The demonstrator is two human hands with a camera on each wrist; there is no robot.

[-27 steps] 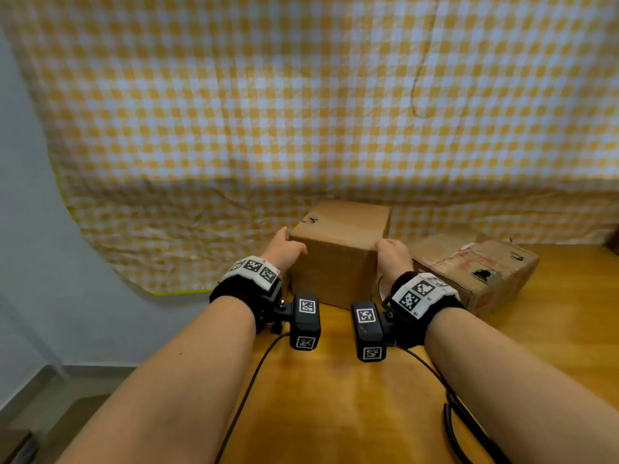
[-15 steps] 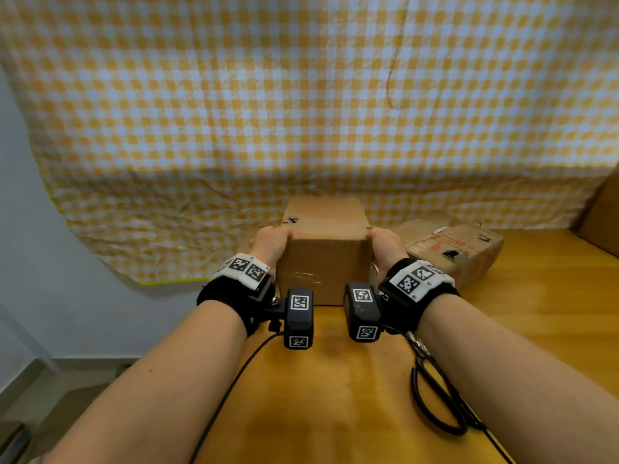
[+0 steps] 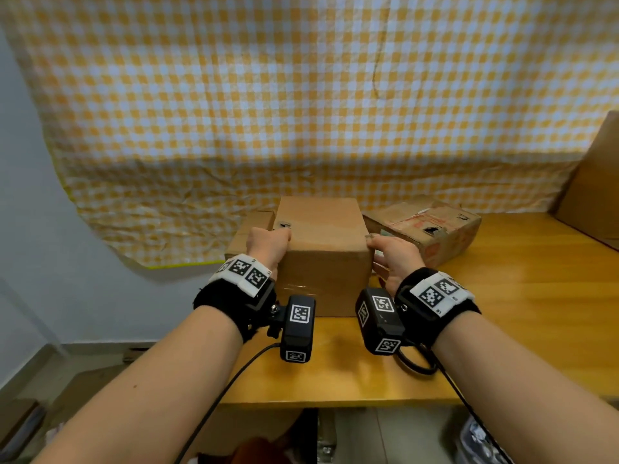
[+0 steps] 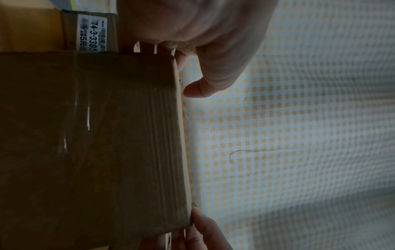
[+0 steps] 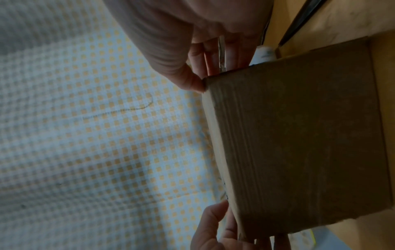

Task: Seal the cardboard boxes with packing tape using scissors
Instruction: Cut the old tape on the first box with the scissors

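Tall cardboard box (image 3: 321, 259): upright on the wooden table (image 3: 502, 313), centre, in front of the checked yellow cloth (image 3: 301, 95). Left hand (image 3: 266, 244) grasps its left upper edge, thumb on top; right hand (image 3: 395, 256) grasps its right upper edge. Torn box (image 3: 425, 229): just right of it, behind. Labelled box (image 3: 249, 234): touching its left side. Scissors handle loop (image 3: 415, 363): nearer the table's front edge, under the right wrist.

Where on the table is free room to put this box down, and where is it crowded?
Free: the table right of the right hand, in front of the torn box. Crowded: behind the held box, where boxes touch the cloth. The scissors lie under the right wrist.
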